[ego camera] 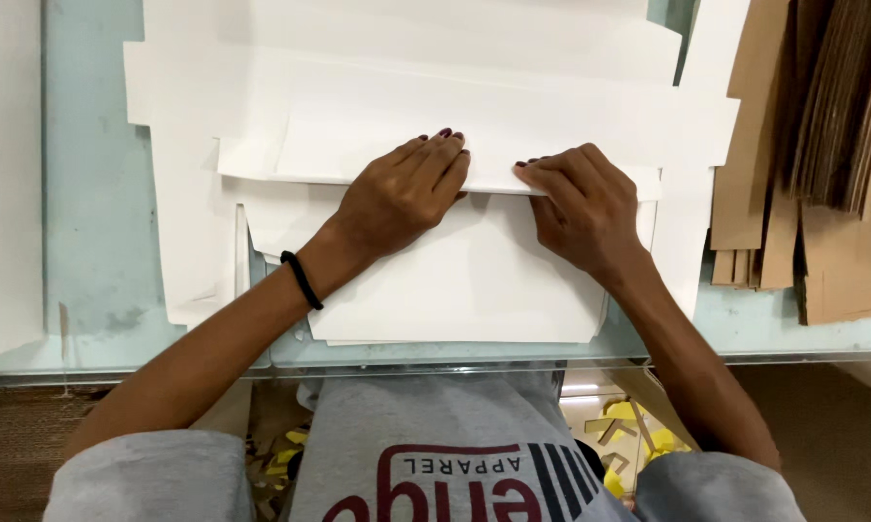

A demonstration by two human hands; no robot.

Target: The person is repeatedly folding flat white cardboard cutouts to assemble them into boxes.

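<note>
On the bench (87, 242), both hands press flat on a white card blank (455, 280) lying at the front edge. Left hand (402, 193) and right hand (580, 208) are spread, fingertips on a folded flap (358, 145), gripping nothing. Creasing seems underway; next likely needs even pressure along the fold. Brown card (822, 145) is stacked right.

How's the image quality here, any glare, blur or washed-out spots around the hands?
Head view: even, bright light; the white card sheets are nearly washed out, their edges faint. The left hand and right hand are sharp, casting only soft, short shadows. The glass table edge shows a mild sheen. The brown cardboard stack looks slightly soft.
</note>
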